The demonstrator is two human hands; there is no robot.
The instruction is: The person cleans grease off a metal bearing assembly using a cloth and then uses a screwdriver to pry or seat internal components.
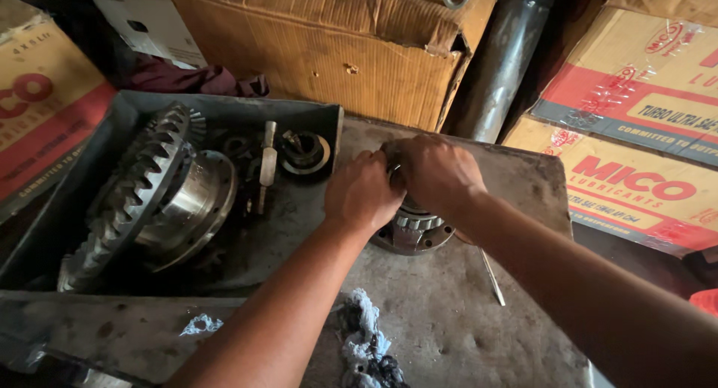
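Both my hands are clasped over a round metal gear housing (413, 231) that stands on the grey metal bench top (456, 313). My left hand (362, 191) grips its near left side. My right hand (434, 171) covers its top. Only the flanged lower rim and some bright teeth show under my fingers. A big toothed ring gear on a shiny hub (153, 201) lies tilted in the metal tray (299, 115) to the left.
The tray also holds a bolt-like pin (267, 164) and dark ring parts (305, 152). A thin metal rod (492, 277) lies right of the housing, a dirty rag (365, 343) near the front. Cardboard boxes (329, 51) and a dark pipe (499, 59) stand behind.
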